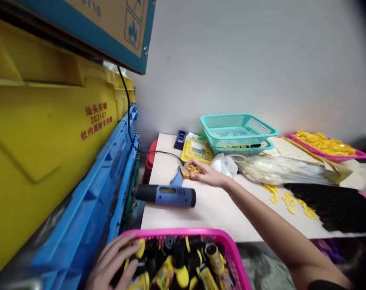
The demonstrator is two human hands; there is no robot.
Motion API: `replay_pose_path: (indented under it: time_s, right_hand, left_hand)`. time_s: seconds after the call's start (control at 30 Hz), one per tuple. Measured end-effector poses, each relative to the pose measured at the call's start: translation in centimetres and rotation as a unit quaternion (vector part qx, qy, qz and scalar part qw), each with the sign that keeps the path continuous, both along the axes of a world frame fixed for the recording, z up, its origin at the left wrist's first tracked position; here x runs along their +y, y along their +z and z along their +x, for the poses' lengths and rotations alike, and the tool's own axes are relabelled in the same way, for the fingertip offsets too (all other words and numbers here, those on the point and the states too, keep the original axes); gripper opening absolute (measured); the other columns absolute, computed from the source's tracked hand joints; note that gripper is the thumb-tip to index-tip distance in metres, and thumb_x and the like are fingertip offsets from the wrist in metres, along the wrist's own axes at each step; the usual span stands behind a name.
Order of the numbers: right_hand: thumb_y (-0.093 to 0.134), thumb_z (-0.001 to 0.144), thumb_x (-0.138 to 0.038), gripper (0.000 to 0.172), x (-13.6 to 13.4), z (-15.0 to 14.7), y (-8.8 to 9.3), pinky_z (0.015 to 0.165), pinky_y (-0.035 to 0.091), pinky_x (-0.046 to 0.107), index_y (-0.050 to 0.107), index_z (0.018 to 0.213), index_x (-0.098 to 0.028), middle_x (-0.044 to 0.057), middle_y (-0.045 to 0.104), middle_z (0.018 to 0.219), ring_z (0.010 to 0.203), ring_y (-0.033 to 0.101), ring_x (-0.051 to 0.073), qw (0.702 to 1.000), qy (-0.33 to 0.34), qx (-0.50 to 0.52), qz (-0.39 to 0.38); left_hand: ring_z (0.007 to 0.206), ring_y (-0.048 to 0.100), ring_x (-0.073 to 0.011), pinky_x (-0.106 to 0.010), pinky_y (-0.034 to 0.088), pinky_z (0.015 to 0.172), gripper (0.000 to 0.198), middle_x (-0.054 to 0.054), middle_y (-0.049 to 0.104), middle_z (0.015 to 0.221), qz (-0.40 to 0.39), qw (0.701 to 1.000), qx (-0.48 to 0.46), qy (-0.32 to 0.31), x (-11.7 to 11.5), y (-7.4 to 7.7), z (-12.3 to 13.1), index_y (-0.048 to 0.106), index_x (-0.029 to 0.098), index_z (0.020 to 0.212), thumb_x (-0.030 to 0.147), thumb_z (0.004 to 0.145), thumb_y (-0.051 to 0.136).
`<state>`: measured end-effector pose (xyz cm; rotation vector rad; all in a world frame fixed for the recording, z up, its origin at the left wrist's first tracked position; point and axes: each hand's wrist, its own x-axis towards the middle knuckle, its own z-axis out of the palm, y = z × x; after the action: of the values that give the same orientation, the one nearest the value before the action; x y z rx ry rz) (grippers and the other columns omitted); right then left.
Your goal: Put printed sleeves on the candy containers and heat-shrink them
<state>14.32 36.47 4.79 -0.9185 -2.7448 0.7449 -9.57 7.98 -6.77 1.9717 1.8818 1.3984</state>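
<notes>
Red print on the yellow crate [50,121] reads 202107 under some Chinese characters, and the cardboard box [110,24] up top has a flame pictogram on it. My right grip [208,174] looks clenched on a small yellow-orange piece [189,171], which sits at about 9 o'clock from it, right by the blue-and-black heat gun [164,196] lying on the pale surface [207,217]. My left grip [112,262] is down on a heap of black-and-yellow parts [179,257] in the pink basket [183,231]; can't tell if it's clenched or just resting. Stacked teal baskets [238,125] sit at 1 o'clock from the right grip, a pink tray [336,158] of yellow pieces at 3 o'clock, and loose yellow rings [288,201] at 4 o'clock.
</notes>
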Motion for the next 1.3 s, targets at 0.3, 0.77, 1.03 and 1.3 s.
replay_pose_path:
  time_s: [0.3,0.77,1.03,1.3]
  right_hand:
    - [0.068,0.085,-0.030,0.060,-19.1,2.9,0.1,0.093,0.049,0.039,0.042,0.138,-0.015,0.016,0.060,0.127,0.112,0.059,0.024,0.985,0.112,0.112,-0.063]
    - [0.032,0.096,-0.061,0.064,-27.2,6.6,-4.3,0.123,0.017,0.039,0.032,0.153,-0.032,-0.006,0.022,0.164,0.152,0.014,0.019,0.809,-0.073,0.409,-0.415]
    - [0.066,0.079,-0.065,0.055,-28.1,4.7,-5.3,0.080,0.050,0.032,0.067,0.109,-0.019,0.006,0.066,0.097,0.090,0.060,0.018,0.810,-0.228,0.409,-0.354]
    - [0.079,0.071,-0.048,0.035,-29.3,3.6,-6.4,0.065,0.041,0.024,0.061,0.069,-0.018,-0.004,0.055,0.066,0.062,0.048,0.010,0.704,-0.293,0.489,-0.423]
  left_hand:
    - [0.096,0.072,-0.0246,-0.029,0.060,0.072,0.063,-0.011,0.073,0.111,-0.298,0.806,-0.496,-0.123,1.2,9.0,8.1,0.057,0.018,0.123,0.044,0.069,0.080]
    - [0.083,0.071,-0.0233,-0.034,0.058,0.072,0.031,-0.007,0.076,0.093,-0.326,0.884,-0.280,-0.181,-1.8,10.8,12.6,0.072,0.020,0.095,0.047,0.081,0.065]
    - [0.069,0.067,-0.0132,-0.021,0.053,0.062,0.036,0.000,0.069,0.075,-0.313,0.854,-0.403,-0.103,-3.3,9.1,13.2,0.061,0.018,0.098,0.030,0.069,0.077]
    - [0.056,0.063,-0.0116,-0.022,0.052,0.057,0.032,0.005,0.065,0.060,-0.338,0.820,-0.431,-0.166,-3.7,8.6,12.0,0.058,0.018,0.097,0.028,0.071,0.075]
